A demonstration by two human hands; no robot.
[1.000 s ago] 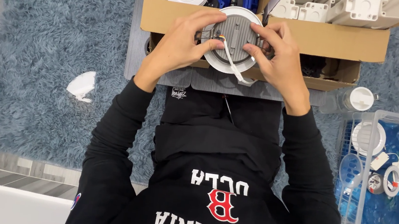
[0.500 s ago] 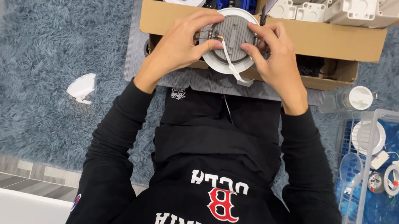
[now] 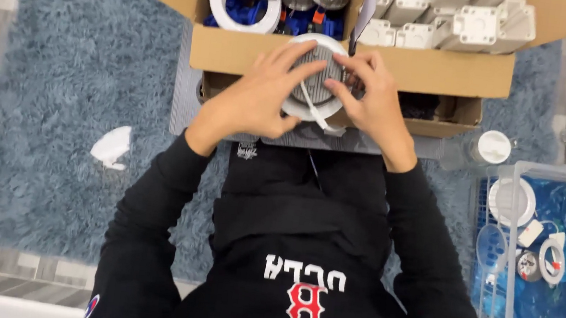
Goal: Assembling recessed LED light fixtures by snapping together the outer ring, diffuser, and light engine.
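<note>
You are holding a round light fixture (image 3: 317,78) with a white rim and a grey ribbed back at upper centre of the frame, just in front of the near wall of the open cardboard box (image 3: 442,70). Your left hand (image 3: 258,96) is cupping the fixture's left edge with fingers curled over the ribs; your right hand (image 3: 375,102) is closing on its right side, fingertips pressing near the centre. A white strap or spring clip (image 3: 313,109) is crossing the lower face — you are judged to be working this part into position. The next move is calling for a steady left-hand hold while the right fingers guide the clip.

Your palms are hiding the fixture's sides, so the clip's seating cannot be made out. The clear bin (image 3: 536,245) at lower right is cut off by the frame edge.
</note>
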